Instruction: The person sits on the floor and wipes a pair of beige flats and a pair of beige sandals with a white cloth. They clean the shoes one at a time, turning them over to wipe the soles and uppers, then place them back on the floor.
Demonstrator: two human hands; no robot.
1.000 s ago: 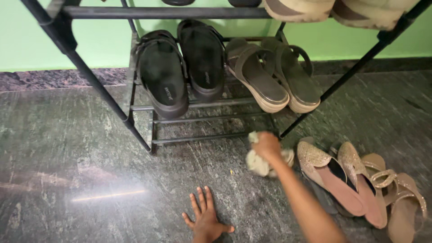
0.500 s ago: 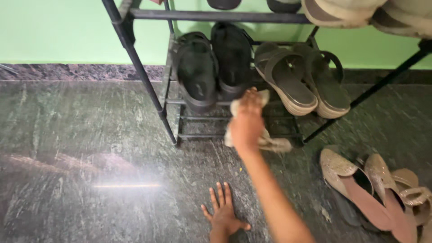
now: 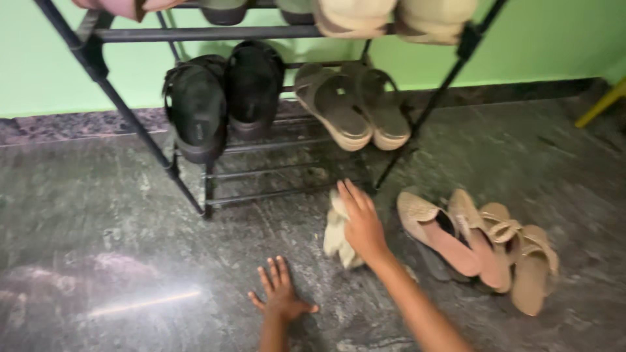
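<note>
My right hand (image 3: 360, 223) presses a pale crumpled cloth (image 3: 337, 231) onto the dark stone floor, just in front of the black shoe rack (image 3: 261, 166). Flat on the floor, fingers spread, my left hand (image 3: 280, 298) rests nearer to me and holds nothing. On the rack's low shelf sit a pair of black sandals (image 3: 222, 98) and a pair of grey-beige sandals (image 3: 355, 107).
Beige flat shoes (image 3: 450, 234) and strappy tan sandals (image 3: 521, 257) lie on the floor to the right of my right hand. More light shoes (image 3: 391, 16) fill the rack's upper shelf. A green wall stands behind. A yellow leg (image 3: 603, 103) shows at far right.
My right hand has drawn the cloth back from the rack's lower bars down onto the floor in front of it. The view shifted; my left hand stays planted.
</note>
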